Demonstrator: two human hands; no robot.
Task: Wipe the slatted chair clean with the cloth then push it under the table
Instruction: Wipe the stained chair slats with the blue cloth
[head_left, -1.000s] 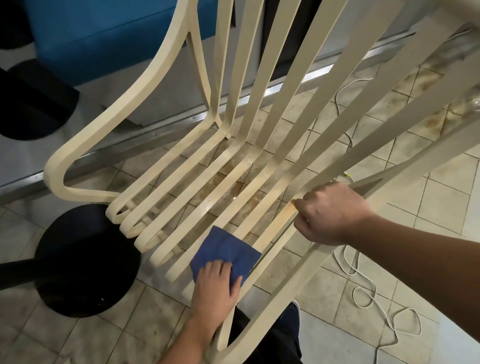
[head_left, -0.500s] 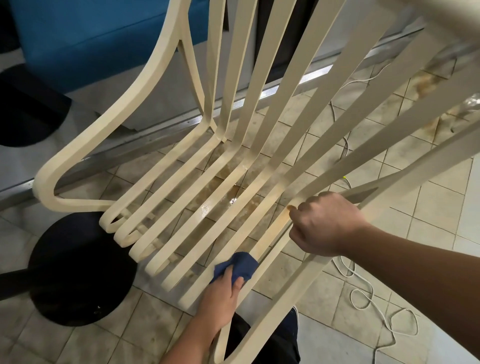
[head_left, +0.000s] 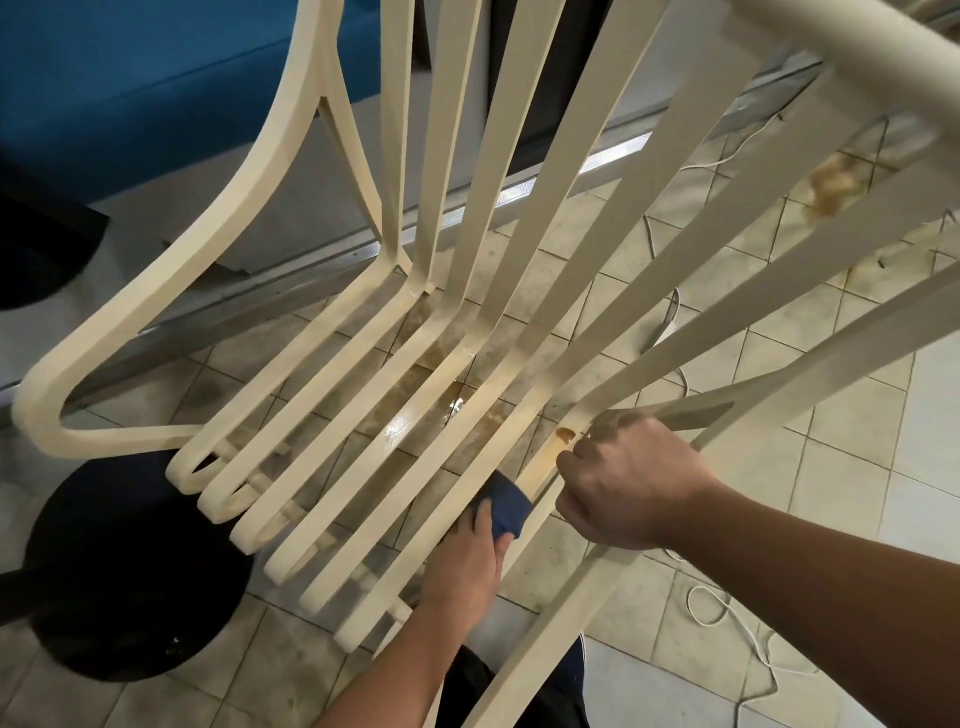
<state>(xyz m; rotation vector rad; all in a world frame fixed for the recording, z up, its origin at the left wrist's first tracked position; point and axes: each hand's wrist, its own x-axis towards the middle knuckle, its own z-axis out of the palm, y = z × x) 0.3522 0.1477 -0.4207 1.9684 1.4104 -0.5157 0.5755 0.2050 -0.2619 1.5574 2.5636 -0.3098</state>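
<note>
Grips the chair with the right hand. Holds the cloth, now bunched, in the left hand, further up the slat, closing on the stain yet to wipe.

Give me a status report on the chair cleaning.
Done: the leftmost slats look pale and clean. In hand: the left hand presses the blue cloth onto a slat while the right hand grips the slatted chair. Left: a brown stain just ahead of the cloth, then pushing the chair in.
</note>
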